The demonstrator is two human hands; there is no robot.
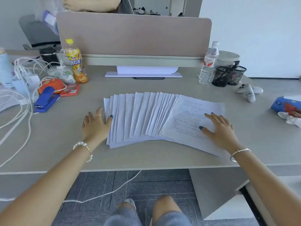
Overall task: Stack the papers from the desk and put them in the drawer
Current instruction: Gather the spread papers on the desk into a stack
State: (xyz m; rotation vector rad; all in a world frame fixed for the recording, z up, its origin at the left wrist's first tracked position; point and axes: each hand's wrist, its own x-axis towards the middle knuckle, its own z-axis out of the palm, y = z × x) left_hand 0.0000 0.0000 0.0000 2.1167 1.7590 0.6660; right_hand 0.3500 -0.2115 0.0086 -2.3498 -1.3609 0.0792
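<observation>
The fanned papers point(156, 116) lie on the desk point(146, 154) before me. My left hand point(95, 124) rests flat at their left edge, my right hand point(219, 128) on the rightmost sheet.

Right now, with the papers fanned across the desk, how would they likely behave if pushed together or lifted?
The papers are thin loose sheets, unbound, so they would probably slide over one another. Lifted by one edge, they would likely droop. The left hand and right hand sit at opposite ends, which suits squaring them first.
</observation>
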